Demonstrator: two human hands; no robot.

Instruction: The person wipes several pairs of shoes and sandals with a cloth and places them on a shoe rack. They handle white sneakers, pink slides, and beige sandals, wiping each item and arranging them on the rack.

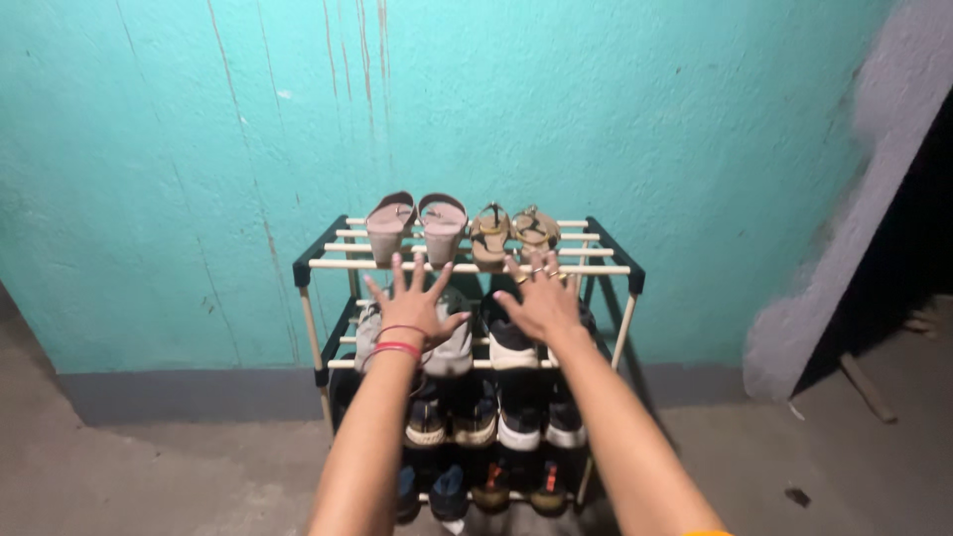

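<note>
Both hands are extended toward a slatted shoe rack (316, 266) standing against the turquoise wall (179, 149) in the centre of the frame. The left hand (414, 305) is spread wide with fingers fanned, and nothing is held; a red band and a thin bangle are worn at its wrist. The right hand (541, 301) is likewise open and empty, fingers extended and rings visible, in the centre of the frame just right of the left hand. Both hands are seen in front of the rack's top front rail; whether the rail is touched cannot be told. On the top tier, at upper centre, a pair of pink wedge sandals (417, 226) is placed beside a pair of tan strappy sandals (514, 234), the heels projecting over the rails. A grey shoe (455, 347) and a black-and-white sneaker (511, 344) are seen on the second tier, directly below the hands, and dark sneakers (496, 422) are stored on the lower tiers. Several risks are judged likely. The rack appears light and narrow, so it can be tipped or shifted if the top rail is pushed. The sandals rest on spaced bars only and can be knocked through the gaps or off the front edge by a sweeping finger. The lighting is dim, so the lower tiers may be misjudged.
</note>
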